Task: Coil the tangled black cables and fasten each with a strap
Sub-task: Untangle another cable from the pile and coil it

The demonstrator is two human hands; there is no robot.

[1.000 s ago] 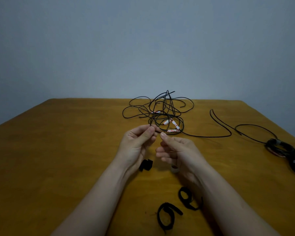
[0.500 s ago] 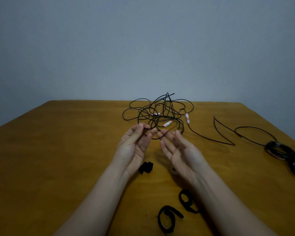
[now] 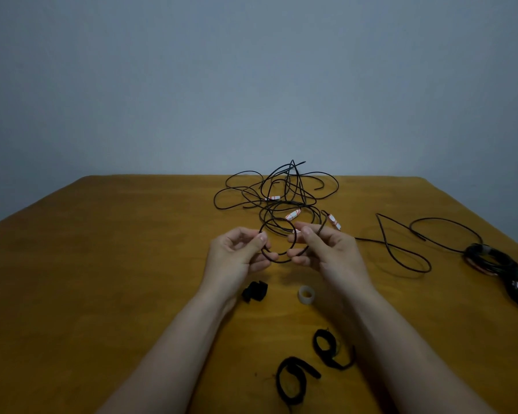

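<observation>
I see left grip (image 3: 243, 253) and right grip (image 3: 326, 249) each pinching one small cable loop (image 3: 280, 262) above the counter (image 3: 102, 279), sizing the coil; tangle (image 3: 293, 186) lies just behind; straps (image 3: 299, 366) wait near me for fastening

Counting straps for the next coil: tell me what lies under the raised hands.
A bunched black strap below the left hand, a clear tape roll below the right hand. Whatever the forearms cover on the table cannot be seen.
</observation>
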